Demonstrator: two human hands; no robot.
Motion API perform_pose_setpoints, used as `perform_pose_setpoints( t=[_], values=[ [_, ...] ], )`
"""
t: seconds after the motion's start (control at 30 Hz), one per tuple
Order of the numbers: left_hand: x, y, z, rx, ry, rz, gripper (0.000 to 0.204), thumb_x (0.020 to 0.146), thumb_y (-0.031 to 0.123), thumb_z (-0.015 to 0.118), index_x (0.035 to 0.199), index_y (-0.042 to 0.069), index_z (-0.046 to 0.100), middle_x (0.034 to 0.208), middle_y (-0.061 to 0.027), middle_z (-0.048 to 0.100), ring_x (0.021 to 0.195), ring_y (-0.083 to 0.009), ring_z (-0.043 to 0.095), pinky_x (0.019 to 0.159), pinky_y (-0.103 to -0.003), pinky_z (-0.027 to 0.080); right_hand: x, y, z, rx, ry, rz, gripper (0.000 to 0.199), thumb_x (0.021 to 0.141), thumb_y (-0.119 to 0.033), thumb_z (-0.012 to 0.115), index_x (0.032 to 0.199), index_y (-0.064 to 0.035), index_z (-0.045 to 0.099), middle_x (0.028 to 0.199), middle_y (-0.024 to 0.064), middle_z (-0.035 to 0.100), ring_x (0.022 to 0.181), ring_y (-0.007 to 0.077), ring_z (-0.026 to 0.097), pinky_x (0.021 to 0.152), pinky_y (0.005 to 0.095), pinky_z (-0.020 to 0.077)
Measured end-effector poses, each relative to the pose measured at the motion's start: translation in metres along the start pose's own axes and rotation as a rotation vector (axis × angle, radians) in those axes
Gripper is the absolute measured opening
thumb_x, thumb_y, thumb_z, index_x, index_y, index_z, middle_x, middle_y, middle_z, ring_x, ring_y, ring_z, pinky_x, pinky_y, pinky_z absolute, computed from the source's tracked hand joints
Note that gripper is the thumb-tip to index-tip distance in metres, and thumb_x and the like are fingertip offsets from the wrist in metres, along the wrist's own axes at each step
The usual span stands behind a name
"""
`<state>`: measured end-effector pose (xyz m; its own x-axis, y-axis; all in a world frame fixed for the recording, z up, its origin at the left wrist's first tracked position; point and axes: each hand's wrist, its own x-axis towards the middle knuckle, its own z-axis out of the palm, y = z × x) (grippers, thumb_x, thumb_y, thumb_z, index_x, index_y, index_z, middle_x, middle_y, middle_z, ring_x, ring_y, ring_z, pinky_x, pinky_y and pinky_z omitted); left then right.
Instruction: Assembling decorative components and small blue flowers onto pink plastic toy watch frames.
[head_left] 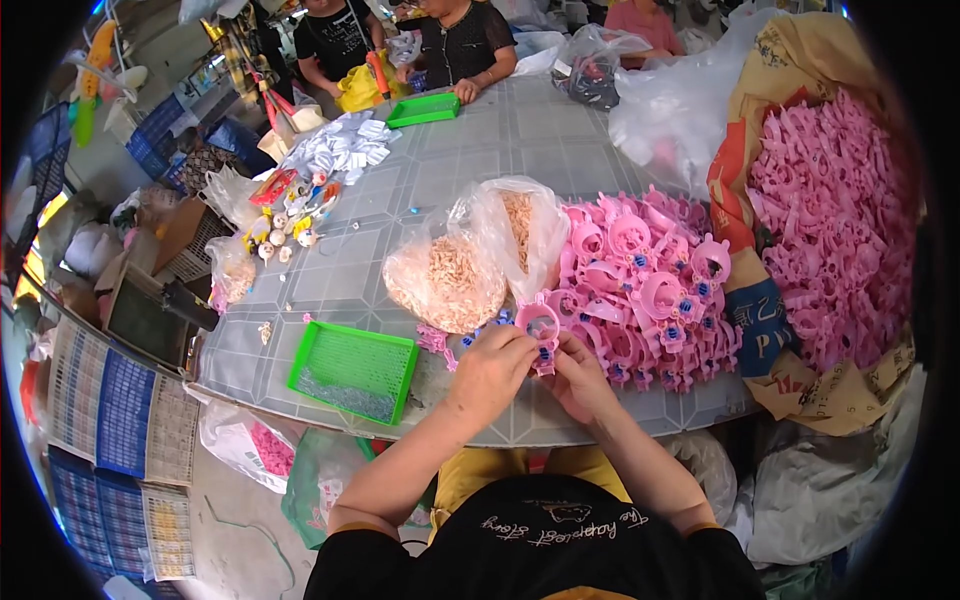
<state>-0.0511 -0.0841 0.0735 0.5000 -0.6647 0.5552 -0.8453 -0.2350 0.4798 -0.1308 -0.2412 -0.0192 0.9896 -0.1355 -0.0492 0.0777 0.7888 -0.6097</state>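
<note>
In the head view I have both hands together over the near side of the grey table [520, 417], working one pink ring-shaped piece [545, 350]. The left hand [488, 372] pinches it narrowly from the left, and the right hand [580, 383] has its fingers closed in at the lower right; I can't make out every contact. The ring projects beyond the fingertips, away from the body. Just past the grip, to the right, I see a pile of similar pink pieces [640, 290]; a green tray [402, 385] lies to the left.
</note>
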Motion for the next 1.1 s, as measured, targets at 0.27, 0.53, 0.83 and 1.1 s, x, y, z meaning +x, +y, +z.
perform_pose_setpoints(
  t=[0.27, 0.53, 0.83, 1.1],
  values=[
    [-0.015, 0.011, 0.012, -0.008, 0.072, -0.103, 0.011, 0.088, 0.006, 0.072, 0.098, 0.001, 0.071, 0.096, -0.0142, 0.068, 0.088, -0.0347, 0.067, 0.077, -0.041, 0.055, -0.008, 0.005, -0.008, -0.037, -0.066, -0.054, 0.032, 0.098, -0.009, 0.067, 0.128, -0.008, 0.059, 0.122, 0.0053, 0.067, 0.111, 0.0171, 0.066, 0.098, 0.0366, 0.0554],
    [0.009, -0.011, -0.009, -0.019, -0.124, -0.076, 0.013, 0.087, 0.01, 0.073, 0.096, 0.0, 0.072, 0.094, -0.0159, 0.068, 0.086, -0.035, 0.068, 0.076, -0.043, 0.056, 0.001, -0.003, 0.009, 0.033, -0.058, 0.025, 0.032, 0.1, -0.017, 0.067, 0.129, -0.0084, 0.057, 0.118, 0.0038, 0.065, 0.108, 0.0162, 0.066, 0.096, 0.035, 0.0564],
    [0.09, -0.085, 0.018, -0.007, 0.217, -0.147, 0.018, 0.092, 0.006, 0.068, 0.108, 0.001, 0.074, 0.097, -0.0176, 0.076, 0.082, -0.0331, 0.07, 0.075, -0.04, 0.056, 0.001, -0.012, 0.002, 0.138, -0.287, 0.337, 0.033, 0.102, -0.014, 0.063, 0.132, -0.0048, 0.053, 0.127, 0.0112, 0.065, 0.115, 0.0264, 0.068, 0.104, 0.0468, 0.056],
    [0.127, -0.163, 0.093, 0.63, -0.251, -0.171, 0.02, 0.094, 0.017, 0.059, 0.102, 0.009, 0.075, 0.112, -0.011, 0.072, 0.117, -0.0335, 0.06, 0.097, -0.05, 0.049, 0.002, -0.003, -0.006, 0.157, -0.333, 0.346, 0.045, 0.098, -0.01, 0.068, 0.139, -0.0031, 0.053, 0.131, 0.0116, 0.063, 0.118, 0.024, 0.065, 0.106, 0.0489, 0.0521]
  ],
)
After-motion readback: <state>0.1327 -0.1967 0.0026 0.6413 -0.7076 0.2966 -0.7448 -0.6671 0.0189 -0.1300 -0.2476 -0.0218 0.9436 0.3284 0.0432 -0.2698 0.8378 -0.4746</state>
